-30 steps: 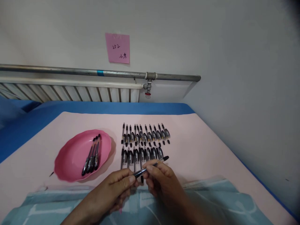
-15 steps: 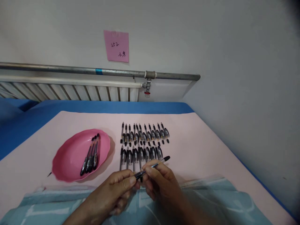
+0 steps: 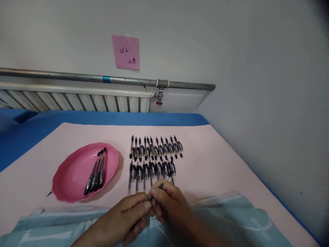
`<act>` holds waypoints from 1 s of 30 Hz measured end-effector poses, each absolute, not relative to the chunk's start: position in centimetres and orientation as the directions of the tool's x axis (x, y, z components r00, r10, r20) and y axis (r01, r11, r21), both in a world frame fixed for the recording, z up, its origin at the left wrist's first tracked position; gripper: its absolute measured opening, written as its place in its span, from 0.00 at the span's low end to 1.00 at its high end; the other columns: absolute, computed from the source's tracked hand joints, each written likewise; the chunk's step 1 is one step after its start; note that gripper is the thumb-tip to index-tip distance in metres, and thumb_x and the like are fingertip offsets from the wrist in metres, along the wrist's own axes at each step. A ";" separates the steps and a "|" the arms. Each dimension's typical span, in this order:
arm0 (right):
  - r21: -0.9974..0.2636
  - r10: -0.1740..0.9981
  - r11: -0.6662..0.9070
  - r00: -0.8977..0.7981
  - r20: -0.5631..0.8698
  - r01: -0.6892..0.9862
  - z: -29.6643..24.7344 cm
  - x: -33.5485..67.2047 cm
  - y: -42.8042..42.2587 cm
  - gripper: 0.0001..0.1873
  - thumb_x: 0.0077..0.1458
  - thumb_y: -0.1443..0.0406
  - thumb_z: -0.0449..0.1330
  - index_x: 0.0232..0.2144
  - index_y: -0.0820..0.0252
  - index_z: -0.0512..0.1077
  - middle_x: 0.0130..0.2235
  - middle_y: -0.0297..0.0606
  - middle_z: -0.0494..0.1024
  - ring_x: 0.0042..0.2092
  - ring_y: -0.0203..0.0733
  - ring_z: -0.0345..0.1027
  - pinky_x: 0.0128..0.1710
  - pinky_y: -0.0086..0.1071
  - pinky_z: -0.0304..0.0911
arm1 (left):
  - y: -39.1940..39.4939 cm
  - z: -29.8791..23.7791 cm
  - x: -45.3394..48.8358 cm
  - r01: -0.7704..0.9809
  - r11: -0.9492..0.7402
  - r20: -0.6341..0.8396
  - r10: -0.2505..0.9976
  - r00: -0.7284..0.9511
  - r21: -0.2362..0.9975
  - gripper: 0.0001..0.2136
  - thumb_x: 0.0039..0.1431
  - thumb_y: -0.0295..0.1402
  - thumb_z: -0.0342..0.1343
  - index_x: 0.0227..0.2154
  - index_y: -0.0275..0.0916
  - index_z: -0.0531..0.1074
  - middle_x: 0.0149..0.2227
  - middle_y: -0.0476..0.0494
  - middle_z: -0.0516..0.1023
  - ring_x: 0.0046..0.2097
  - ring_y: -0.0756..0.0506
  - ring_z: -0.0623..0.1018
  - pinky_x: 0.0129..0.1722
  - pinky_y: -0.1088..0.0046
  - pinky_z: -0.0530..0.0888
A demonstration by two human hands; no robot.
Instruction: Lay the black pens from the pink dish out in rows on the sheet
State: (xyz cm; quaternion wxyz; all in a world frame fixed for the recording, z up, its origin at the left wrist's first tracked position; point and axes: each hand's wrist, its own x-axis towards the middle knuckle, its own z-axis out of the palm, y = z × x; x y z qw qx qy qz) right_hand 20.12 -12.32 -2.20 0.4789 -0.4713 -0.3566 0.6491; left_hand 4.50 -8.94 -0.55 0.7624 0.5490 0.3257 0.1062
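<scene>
A clear pen (image 3: 168, 175) with a black end is held between my two hands, over the near ends of the front row of pens. My right hand (image 3: 171, 202) is closed round its barrel, and the black end sticks up past the fingers. My left hand (image 3: 133, 211) pinches at the pen's lower end, and the fingertips hide most of it. Just beyond my hands lies a front row of uncapped pens (image 3: 144, 168) with black caps (image 3: 159, 169) beside them. Behind these is a second row of pens and caps (image 3: 156, 151).
To the left stands a pink scalloped bowl (image 3: 66, 164) holding several capped pens (image 3: 96, 175). A pink sheet (image 3: 205, 164) covers the blue table (image 3: 144, 118). Blue-green patterned cloth (image 3: 59, 224) lies at the near edge. A radiator (image 3: 108, 101) and pipe (image 3: 185, 84) run along the wall.
The pen has tilted more upright and sunk deeper into my fingers, so its dark lower part is now mostly covered. My hands are closer together. The whole view has shifted slightly.
</scene>
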 end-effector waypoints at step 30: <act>-0.983 0.930 0.074 0.344 0.129 0.168 -2.5 28.7 -9.9 0.08 0.53 0.61 0.57 0.36 0.57 0.69 0.26 0.31 0.69 0.24 0.32 0.62 0.19 0.26 0.58 | -8.7 -0.3 3.0 0.326 0.492 -0.572 0.519 0.635 0.807 0.19 0.53 0.53 0.48 0.29 0.40 0.67 0.17 0.57 0.59 0.14 0.56 0.56 0.12 0.81 0.51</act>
